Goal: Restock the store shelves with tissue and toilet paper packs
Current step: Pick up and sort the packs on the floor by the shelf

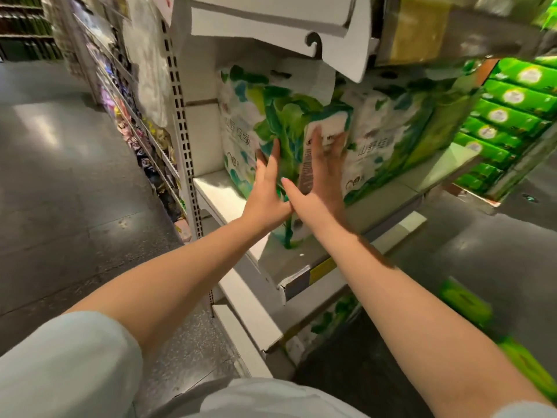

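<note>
Fingers (pixel 316 146) of the right hand (pixel 322 179) lie straight and spread, flat against the front of a green-and-white toilet paper pack (pixel 289 128); those of the left hand (pixel 266 188) are straight too, pressed to the same pack just left of the right hand. Neither hand curls round anything, and the two wrists nearly touch.

Largest in view is the white shelf unit (pixel 180 116), its slotted upright running down the left side. Its middle shelf (pixel 217 188) carries the pressed pack, which stands upright near the shelf's front edge. A second pack of like print (pixel 238 128) stands behind it to the left, and a third (pixel 388 131) to the right. Farther right sits a stack of bright green tissue packs (pixel 509 116). Below, on a lower shelf, another leafy pack (pixel 328 321) shows in part. Blurred green packs (pixel 470 300) lie on the dark floor (pixel 75 164) at near right.
</note>
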